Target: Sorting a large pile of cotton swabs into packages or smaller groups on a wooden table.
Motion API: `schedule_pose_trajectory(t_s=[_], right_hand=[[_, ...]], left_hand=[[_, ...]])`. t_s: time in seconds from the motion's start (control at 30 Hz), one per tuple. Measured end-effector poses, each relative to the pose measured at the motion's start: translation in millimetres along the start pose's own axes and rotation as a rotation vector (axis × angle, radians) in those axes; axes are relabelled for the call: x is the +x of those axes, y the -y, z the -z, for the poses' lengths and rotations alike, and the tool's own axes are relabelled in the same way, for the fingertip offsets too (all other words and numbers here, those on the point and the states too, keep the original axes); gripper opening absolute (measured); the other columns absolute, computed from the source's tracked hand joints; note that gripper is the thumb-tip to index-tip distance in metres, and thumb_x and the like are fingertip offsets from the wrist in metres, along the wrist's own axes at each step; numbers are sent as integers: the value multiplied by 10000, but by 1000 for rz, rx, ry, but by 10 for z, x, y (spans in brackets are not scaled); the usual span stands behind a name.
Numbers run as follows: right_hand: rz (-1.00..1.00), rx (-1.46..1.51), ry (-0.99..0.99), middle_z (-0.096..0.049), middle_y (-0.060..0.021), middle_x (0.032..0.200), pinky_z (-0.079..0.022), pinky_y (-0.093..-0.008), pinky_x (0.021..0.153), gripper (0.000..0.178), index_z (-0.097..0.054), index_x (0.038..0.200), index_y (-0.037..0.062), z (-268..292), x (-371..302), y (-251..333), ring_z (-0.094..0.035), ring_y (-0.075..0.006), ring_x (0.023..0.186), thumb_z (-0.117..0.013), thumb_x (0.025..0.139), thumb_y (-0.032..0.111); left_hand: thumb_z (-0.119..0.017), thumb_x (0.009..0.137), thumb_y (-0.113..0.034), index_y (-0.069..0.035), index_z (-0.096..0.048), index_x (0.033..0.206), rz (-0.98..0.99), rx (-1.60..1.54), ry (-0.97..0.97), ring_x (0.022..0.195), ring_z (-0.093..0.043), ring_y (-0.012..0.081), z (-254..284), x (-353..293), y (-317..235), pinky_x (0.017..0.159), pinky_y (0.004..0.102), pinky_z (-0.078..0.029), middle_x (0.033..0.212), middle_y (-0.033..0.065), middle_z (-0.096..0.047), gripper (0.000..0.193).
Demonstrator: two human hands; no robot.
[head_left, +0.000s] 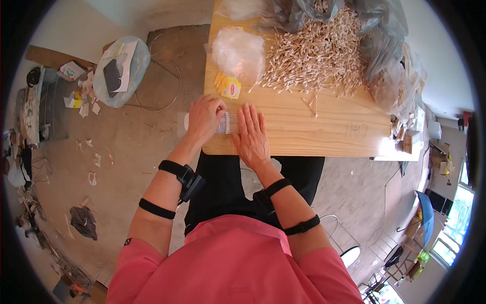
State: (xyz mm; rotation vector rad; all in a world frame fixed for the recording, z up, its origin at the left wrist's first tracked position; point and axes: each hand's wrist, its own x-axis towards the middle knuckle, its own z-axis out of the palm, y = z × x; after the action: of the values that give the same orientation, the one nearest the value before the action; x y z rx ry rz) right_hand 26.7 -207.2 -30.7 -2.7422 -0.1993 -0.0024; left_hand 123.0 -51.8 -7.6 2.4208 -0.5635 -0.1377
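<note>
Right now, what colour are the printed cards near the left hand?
Printed cards: mostly yellow; head view.

Swabs [229, 123] beside straight right fingers [248, 118]

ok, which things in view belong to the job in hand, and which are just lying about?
Job:
- row of swabs, between the left hand and right hand
- heap of swabs
- clear bags, probably
- yellow cards, probably

Lying about:
- dark phone
- crumpled dark bag on the floor
- blue umbrella
</note>
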Motion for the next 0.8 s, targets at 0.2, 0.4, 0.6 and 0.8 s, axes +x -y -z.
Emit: schedule_pose_trajectory(t_s=[0.2, 0.4, 0.6, 0.8], right_hand=[[4, -14, -3, -218, -174, 1571, -111, -460, 1199, 683, -296, 1463, -25, -30, -17, -46, -164, -303, 1472, -537, 918, 309], [4, 7, -21, -232, -179, 1566, -120, -461, 1197, 679, -312, 1455, -30, -28, -17, -47, -178, -306, 1468, -540, 915, 314], [17, 1, -37, -239, -185, 1562, -129, -463, 1195, 668, -332, 1441, -41, -38, -5, -26, -183, -309, 1466, -540, 913, 312], [9, -6, -35, -231, -173, 1567, -126, -458, 1197, 669, -319, 1448, -35, -27, -24, -59, -182, -303, 1466, -530, 922, 320]], left_hand=[[-668, 794, -61, -65, -612, 848, -160, 79, 37, 868, -579, 285, -45, 87, 96, 751, 390, -447, 885, 74, -609, 78], [-651, 787, -87, -90, -595, 835, -274, 76, 134, 921, -576, 264, 40, 115, 95, 793, 409, -450, 894, 58, -592, 74], [-663, 776, -61, -44, -524, 840, -321, 11, 137, 844, -560, 328, -3, 181, 227, 731, 426, -454, 850, 101, -558, 154], [-626, 851, -67, -18, -532, 861, -145, -184, 219, 813, -571, 311, 38, 212, 181, 738, 381, -461, 854, 129, -567, 107]])
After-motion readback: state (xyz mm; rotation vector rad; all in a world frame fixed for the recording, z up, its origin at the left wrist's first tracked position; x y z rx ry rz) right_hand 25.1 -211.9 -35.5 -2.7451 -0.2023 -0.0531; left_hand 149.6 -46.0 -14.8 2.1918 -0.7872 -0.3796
